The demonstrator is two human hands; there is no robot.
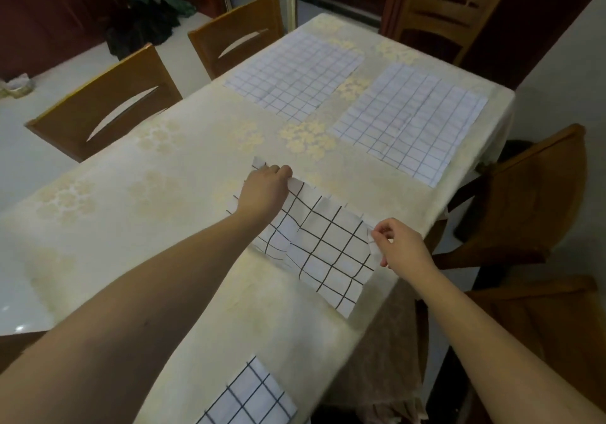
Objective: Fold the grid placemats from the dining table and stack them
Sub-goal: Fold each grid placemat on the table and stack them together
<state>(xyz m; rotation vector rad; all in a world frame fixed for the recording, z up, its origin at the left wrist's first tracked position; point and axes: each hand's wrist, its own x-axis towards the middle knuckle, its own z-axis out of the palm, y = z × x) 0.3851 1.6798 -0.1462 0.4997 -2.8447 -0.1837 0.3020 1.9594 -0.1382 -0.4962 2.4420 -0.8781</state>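
I am looking down a long dining table under a pale floral cloth, with wooden chairs along its left side. Two grid placemats lie flat and well apart from me at the far end, the far left mat and the far right mat. A folded mat sits at the near edge, by my judgement the start of the stack.

The placemat I am working on lies mid-table near the right edge, apparently already doubled over. To fold it well, I would keep both held corners level, carry the far edge across to meet the opposite one, match the grid lines, then press the crease flat.

My left hand grips the far left corner, fingers curled over the cloth edge. My right hand pinches the right corner between thumb and forefinger, the other fingers loosely curled.
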